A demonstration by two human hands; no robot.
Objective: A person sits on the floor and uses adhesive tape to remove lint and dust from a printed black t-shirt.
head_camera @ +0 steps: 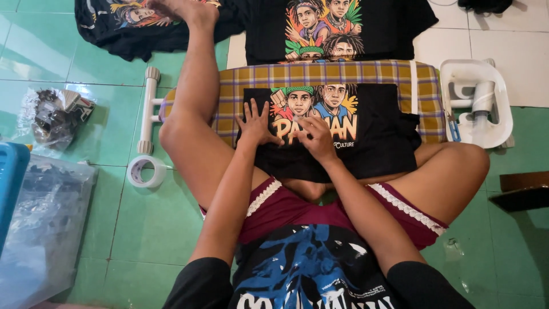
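Black printed t-shirt [372, 131] is lying folded on the plaid ironing board [320, 73], right in front of you over your lap. Your left hand [256, 123] is pressing flat on its left part, fingers spread open. Your right hand [317, 139] is resting on the print, fingers loosely curled, gripping nothing. Tape roll [146, 171] is sitting on the green floor tiles [154, 223], near left. Another black shirt [343, 28] is lying spread out beyond the board, far side.
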